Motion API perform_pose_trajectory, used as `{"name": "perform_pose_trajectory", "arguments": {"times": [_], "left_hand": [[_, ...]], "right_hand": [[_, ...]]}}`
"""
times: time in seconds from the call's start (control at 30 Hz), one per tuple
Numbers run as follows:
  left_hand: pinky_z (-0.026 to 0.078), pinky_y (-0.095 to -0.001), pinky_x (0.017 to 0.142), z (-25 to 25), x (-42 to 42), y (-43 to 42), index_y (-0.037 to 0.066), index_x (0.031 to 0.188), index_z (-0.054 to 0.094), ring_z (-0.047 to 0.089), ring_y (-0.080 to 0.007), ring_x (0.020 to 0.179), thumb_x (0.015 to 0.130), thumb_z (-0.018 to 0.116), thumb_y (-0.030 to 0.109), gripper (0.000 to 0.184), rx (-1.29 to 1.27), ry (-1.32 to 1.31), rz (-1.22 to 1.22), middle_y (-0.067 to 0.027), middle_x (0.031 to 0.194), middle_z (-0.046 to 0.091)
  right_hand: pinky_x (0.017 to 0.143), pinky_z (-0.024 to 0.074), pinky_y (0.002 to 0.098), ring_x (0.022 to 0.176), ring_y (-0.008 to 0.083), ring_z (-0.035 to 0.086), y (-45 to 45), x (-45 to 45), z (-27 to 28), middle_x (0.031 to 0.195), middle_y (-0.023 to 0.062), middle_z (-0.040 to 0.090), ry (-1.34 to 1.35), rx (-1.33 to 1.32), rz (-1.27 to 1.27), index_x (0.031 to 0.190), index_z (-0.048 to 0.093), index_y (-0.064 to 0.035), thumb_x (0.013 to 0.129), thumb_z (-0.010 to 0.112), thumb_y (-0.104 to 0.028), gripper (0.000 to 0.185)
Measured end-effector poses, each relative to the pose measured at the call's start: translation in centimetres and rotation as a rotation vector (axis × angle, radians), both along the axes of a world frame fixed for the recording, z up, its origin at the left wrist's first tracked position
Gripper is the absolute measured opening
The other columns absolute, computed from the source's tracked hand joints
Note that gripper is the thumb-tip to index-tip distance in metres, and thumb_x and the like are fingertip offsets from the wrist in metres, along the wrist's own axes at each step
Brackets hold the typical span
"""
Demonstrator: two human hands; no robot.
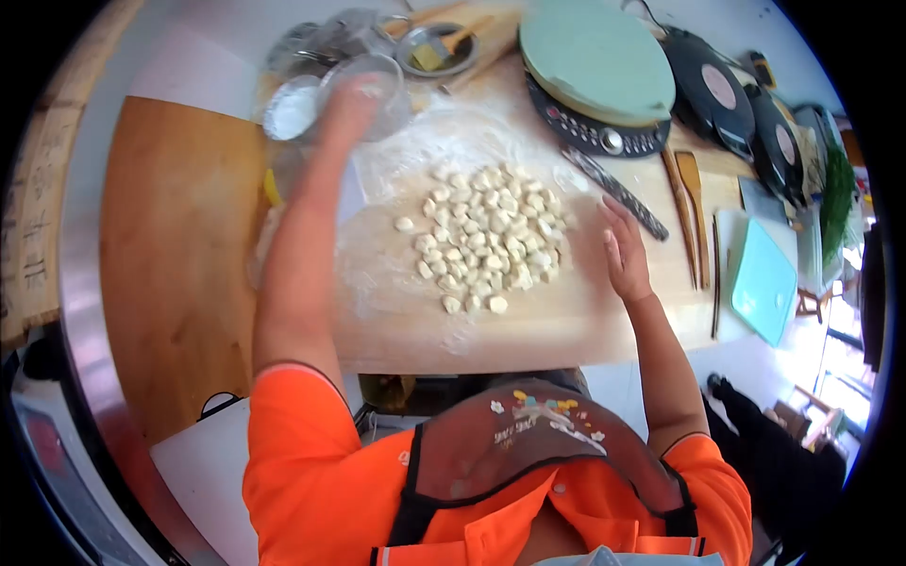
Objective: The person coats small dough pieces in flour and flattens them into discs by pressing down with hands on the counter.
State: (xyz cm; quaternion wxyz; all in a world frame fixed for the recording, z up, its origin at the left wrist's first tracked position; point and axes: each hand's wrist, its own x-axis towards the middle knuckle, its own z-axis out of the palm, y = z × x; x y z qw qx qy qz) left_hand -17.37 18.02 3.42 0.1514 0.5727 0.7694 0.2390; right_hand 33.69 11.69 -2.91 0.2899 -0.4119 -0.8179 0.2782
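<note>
Many small pale dough pieces (pixel 491 231) lie in a loose pile on the floured wooden worktop (pixel 396 340). My left hand (pixel 351 106) reaches into a clear bowl (pixel 392 111) at the back left; its fingers are smeared by motion, and what they touch is hidden. To the right of the pile, my right hand (pixel 626 250) hovers with fingers stretched out and nothing in it. A dark patterned stick (pixel 618 193) lies just beyond that hand.
A round griddle with a pale green top (pixel 599 61) stands at the back, with black round appliances (pixel 713 90) beside it. Wooden utensils (pixel 696 212) and a turquoise board (pixel 763 283) are on the right. A metal bowl (pixel 458 64) holding a brush sits at the back.
</note>
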Motion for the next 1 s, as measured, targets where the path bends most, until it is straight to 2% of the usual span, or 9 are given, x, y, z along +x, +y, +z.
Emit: {"name": "perform_pose_trajectory", "arguments": {"times": [0.17,0.27,0.5,0.63,0.73,0.8,0.87,0.93,1.0], "left_hand": [[0.054,-0.0390,0.092,-8.5,-7.0,8.6,0.012,0.144,0.062,0.069,-0.0261,0.110,0.094,0.068,0.025,0.052,-0.564,-0.173,-0.133,-0.0136,0.133,0.071],[0.053,-0.0381,0.091,-9.9,-6.6,8.8,0.012,0.151,0.055,0.067,-0.0216,0.108,0.095,0.069,0.026,0.059,-0.594,-0.471,-0.034,-0.0065,0.132,0.070],[0.055,-0.0282,0.088,0.7,-2.5,-1.1,-0.001,0.145,0.052,0.068,-0.0165,0.107,0.096,0.069,0.015,0.054,-0.291,-1.061,-0.034,-0.0084,0.128,0.068],[0.051,-0.0327,0.101,3.6,6.4,-6.8,0.000,0.147,0.053,0.064,-0.0182,0.117,0.094,0.061,0.000,0.054,-0.311,-0.867,-0.140,-0.0108,0.130,0.068],[0.054,-0.0267,0.093,4.4,11.9,-11.8,-0.001,0.145,0.055,0.066,-0.0134,0.106,0.091,0.065,0.003,0.056,-0.191,-0.735,-0.408,-0.0089,0.126,0.071],[0.049,-0.0302,0.105,-0.1,14.0,-15.6,0.005,0.147,0.057,0.066,-0.0208,0.117,0.089,0.066,0.006,0.058,-0.215,-0.761,-0.198,-0.0116,0.131,0.070],[0.034,-0.0463,0.121,-6.9,16.7,-20.7,0.013,0.155,0.049,0.050,-0.0310,0.143,0.092,0.071,0.021,0.067,0.079,-0.355,-0.299,-0.0169,0.153,0.055],[0.020,-0.0589,0.124,-6.4,21.1,-25.3,0.016,0.160,0.040,0.031,-0.0362,0.153,0.091,0.074,0.034,0.079,-0.028,0.087,-0.328,-0.0194,0.164,0.037],[0.010,-0.0682,0.124,-7.9,22.0,-26.7,0.018,0.164,0.032,0.019,-0.0396,0.159,0.089,0.076,0.045,0.091,-0.049,0.337,-0.285,-0.0202,0.171,0.023]], "right_hand": [[0.117,0.0387,0.0424,0.139,0.0350,0.051,-3.8,3.2,0.7,0.148,0.0187,0.054,-0.057,-0.081,-0.127,0.144,0.058,-0.0028,0.110,0.045,-0.026,0.043],[0.115,0.0409,0.0413,0.137,0.0340,0.053,-5.7,3.4,0.4,0.147,0.0174,0.055,-0.069,-0.119,-0.172,0.141,0.060,-0.0026,0.109,0.048,-0.024,0.040],[0.114,0.0421,0.0394,0.135,0.0326,0.055,-6.4,3.7,-0.3,0.146,0.0160,0.057,-0.024,-0.119,-0.186,0.137,0.062,-0.0031,0.108,0.050,-0.018,0.035],[0.115,0.0415,0.0400,0.136,0.0335,0.054,-4.3,1.5,-0.5,0.147,0.0170,0.056,0.039,-0.070,-0.106,0.140,0.061,-0.0037,0.108,0.052,-0.019,0.037],[0.117,0.0389,0.0422,0.141,0.0348,0.049,-2.4,-2.5,0.0,0.150,0.0183,0.053,0.059,-0.063,-0.091,0.142,0.059,-0.0046,0.107,0.054,-0.023,0.040],[0.120,0.0362,0.0450,0.144,0.0348,0.046,-2.1,-5.5,-2.0,0.154,0.0169,0.051,0.012,0.083,0.013,0.145,0.058,-0.0089,0.105,0.057,-0.029,0.045],[0.123,0.0293,0.0536,0.150,0.0349,0.038,-4.2,-8.1,-1.7,0.160,0.0138,0.045,-0.178,0.215,0.321,0.150,0.054,-0.0149,0.103,0.059,-0.042,0.055],[0.127,0.0082,0.0652,0.160,0.0340,0.017,-6.8,-8.9,1.2,0.173,0.0050,0.026,-0.692,0.317,0.556,0.163,0.037,-0.0252,0.103,0.045,-0.063,0.071],[0.128,0.0054,0.0633,0.162,0.0324,0.012,-5.3,-8.6,0.6,0.175,0.0021,0.017,-0.815,0.423,0.508,0.166,0.028,-0.0285,0.104,0.038,-0.064,0.072]]}}
